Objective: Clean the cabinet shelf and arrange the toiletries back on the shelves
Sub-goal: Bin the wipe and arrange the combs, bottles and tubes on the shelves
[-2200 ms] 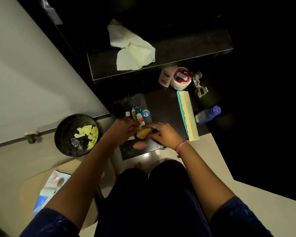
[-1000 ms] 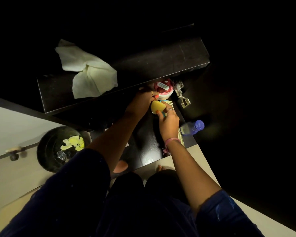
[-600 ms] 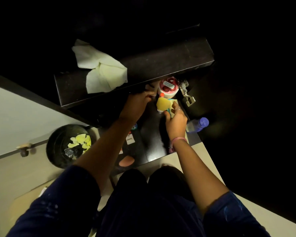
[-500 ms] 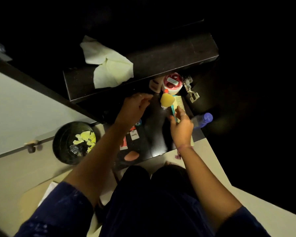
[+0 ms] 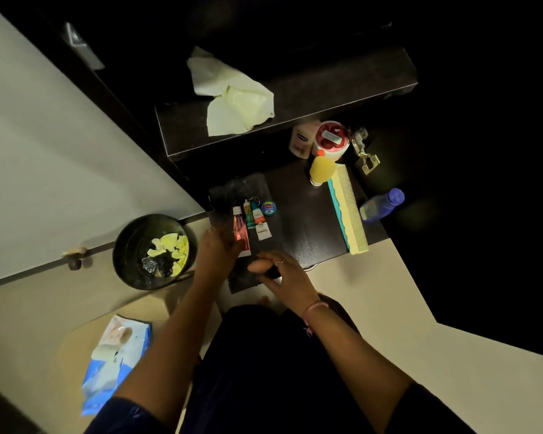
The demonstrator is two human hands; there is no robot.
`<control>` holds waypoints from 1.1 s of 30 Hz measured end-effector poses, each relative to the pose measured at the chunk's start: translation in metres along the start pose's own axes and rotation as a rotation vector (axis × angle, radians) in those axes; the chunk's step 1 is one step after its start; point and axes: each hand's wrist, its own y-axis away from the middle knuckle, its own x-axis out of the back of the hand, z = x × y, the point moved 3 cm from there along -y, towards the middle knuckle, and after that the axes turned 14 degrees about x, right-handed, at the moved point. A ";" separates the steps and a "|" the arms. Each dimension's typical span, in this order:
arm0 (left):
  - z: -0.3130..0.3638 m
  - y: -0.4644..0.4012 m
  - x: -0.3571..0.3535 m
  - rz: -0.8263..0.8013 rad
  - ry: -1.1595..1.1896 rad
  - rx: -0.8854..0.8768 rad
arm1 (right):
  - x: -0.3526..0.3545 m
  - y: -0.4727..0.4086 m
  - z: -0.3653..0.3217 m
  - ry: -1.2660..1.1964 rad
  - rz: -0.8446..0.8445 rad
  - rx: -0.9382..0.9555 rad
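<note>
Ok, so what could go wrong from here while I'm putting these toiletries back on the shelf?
1. The yellow bottle stands upright right beside the comb and the red-lidded jar; a reach past it could tip it.
2. The purple-capped bottle lies on its side at the shelf's right edge and might roll off.
3. The comb's near end overhangs the front edge, so your right hand could knock it to the floor.

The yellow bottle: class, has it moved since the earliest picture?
Yes. The yellow bottle went from the shelf's front edge to the back, beside the red-lidded jar.

hands [image 5: 251, 264] over toiletries [image 5: 253, 216], dark shelf [image 5: 308, 220]
</note>
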 end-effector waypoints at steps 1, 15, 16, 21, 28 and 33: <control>-0.002 -0.003 -0.005 0.006 -0.016 -0.009 | 0.000 -0.001 0.001 -0.006 0.025 0.005; -0.040 -0.064 -0.067 0.060 0.024 0.132 | 0.116 -0.049 0.047 0.062 0.831 -0.325; -0.039 -0.064 -0.067 0.063 0.027 0.147 | 0.116 -0.056 0.049 0.074 0.808 -0.328; -0.019 -0.044 -0.054 0.058 0.040 0.179 | 0.117 -0.071 0.051 0.093 0.763 -0.302; -0.007 -0.036 -0.047 0.009 0.039 0.211 | 0.097 -0.045 0.048 -0.076 0.813 -0.371; 0.013 -0.011 -0.022 0.059 0.181 0.134 | 0.038 0.001 0.022 -0.449 0.604 -0.319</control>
